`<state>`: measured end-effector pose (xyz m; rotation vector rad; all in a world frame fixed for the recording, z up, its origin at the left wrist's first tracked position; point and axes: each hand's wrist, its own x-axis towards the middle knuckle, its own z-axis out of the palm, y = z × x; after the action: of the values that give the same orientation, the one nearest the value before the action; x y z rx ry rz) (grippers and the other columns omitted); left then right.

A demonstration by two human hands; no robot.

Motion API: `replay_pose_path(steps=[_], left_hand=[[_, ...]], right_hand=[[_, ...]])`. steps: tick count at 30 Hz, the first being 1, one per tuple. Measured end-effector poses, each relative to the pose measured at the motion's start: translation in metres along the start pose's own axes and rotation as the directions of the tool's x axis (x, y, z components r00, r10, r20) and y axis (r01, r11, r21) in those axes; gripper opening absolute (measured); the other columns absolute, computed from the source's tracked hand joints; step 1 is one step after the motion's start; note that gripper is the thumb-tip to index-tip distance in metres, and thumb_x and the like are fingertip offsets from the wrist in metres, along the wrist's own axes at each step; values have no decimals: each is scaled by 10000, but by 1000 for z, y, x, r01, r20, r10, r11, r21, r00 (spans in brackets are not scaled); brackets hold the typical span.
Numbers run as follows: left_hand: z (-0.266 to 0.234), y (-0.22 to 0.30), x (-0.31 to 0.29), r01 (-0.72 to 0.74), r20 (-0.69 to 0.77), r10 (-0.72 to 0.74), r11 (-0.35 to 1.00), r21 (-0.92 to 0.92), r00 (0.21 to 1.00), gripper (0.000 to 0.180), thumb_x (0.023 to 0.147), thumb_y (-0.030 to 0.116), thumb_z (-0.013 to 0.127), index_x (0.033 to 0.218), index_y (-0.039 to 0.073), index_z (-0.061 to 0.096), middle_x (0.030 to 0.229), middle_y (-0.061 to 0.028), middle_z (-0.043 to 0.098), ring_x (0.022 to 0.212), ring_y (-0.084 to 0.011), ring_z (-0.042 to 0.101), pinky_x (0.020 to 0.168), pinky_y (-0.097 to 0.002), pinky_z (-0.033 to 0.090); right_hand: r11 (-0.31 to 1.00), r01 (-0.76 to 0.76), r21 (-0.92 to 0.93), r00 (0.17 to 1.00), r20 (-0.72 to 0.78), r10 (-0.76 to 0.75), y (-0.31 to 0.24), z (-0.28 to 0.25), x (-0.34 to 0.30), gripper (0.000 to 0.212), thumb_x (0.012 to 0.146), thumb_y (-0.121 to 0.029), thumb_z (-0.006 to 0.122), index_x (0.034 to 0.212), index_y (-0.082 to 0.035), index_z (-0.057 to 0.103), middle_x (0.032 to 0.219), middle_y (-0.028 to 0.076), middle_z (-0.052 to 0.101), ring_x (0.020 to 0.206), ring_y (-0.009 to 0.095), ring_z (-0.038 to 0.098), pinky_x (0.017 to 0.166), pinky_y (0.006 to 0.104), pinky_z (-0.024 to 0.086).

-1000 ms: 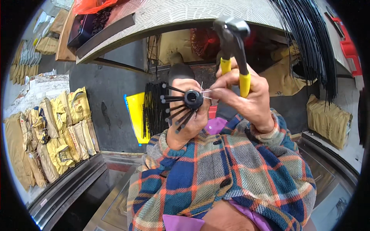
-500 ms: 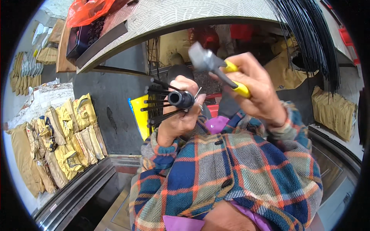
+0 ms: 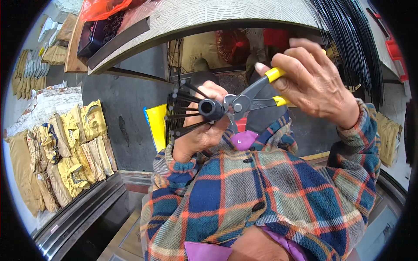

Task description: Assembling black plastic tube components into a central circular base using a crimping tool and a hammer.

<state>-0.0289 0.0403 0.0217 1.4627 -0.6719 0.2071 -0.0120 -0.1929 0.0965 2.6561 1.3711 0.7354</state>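
Note:
My left hand (image 3: 201,130) grips a small black hub (image 3: 210,109) with several black spokes sticking out to the left. My right hand (image 3: 314,82) holds yellow-handled pliers (image 3: 252,95) by their handles. The grey jaws of the pliers touch the right side of the hub. Both forearms wear plaid sleeves (image 3: 270,191) and fill the lower middle of the view.
A curved patterned bench edge (image 3: 226,17) arches above. A bundle of long black rods (image 3: 352,43) hangs at the upper right. Yellow and tan sacks (image 3: 65,152) are stacked at the left. A yellow sheet (image 3: 156,126) stands behind the hub. A metal rail (image 3: 78,213) runs at lower left.
My right hand has swung the pliers down from upright to sideways, bringing the jaws onto the hub. My left hand kept hold of the hub.

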Motion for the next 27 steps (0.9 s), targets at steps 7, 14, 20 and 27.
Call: replay_pose_path(steps=[7, 14, 20, 27], left_hand=[[-11, 11, 10, 96, 488, -66, 995, -37, 870, 319, 656, 76, 622, 928, -4, 476, 863, -130, 495, 706, -256, 514, 643, -302, 421], [-7, 0, 13, 63, 515, -46, 998, -15, 856, 356, 707, 171, 654, 960, 16, 457, 859, -152, 496, 686, -282, 528, 617, -316, 434], [-9, -2, 5, -34, 265, -10, 987, 159, 964, 253, 758, -33, 573, 931, 46, 405, 832, -81, 463, 697, -149, 468, 595, -269, 405], [-13, -4, 7, 27, 203, -46, 995, 95, 978, 270, 761, 25, 618, 904, 57, 392, 853, -85, 456, 710, -145, 452, 663, -263, 388]], right_hand=[[845, 501, -188, 864, 59, -499, 49, -26, 35, 362, 709, -223, 625, 1012, -28, 592, 933, 74, 509, 815, 218, 530, 752, 369, 459], [304, 739, -601, 484, 160, -860, 71, -42, 72, 229, 852, -280, 434, 786, -66, 480, 613, 28, 404, 577, 169, 459, 620, 322, 430], [857, 63, -512, 974, -154, -164, 12, 15, 13, 390, 840, -314, 509, 1230, -291, 495, 1224, -94, 399, 1171, 79, 385, 1060, 453, 208], [867, -237, -438, 956, -263, 128, -38, 33, -7, 280, 770, -231, 632, 1049, -244, 615, 1189, -86, 415, 1140, 109, 417, 1065, 497, 130]])
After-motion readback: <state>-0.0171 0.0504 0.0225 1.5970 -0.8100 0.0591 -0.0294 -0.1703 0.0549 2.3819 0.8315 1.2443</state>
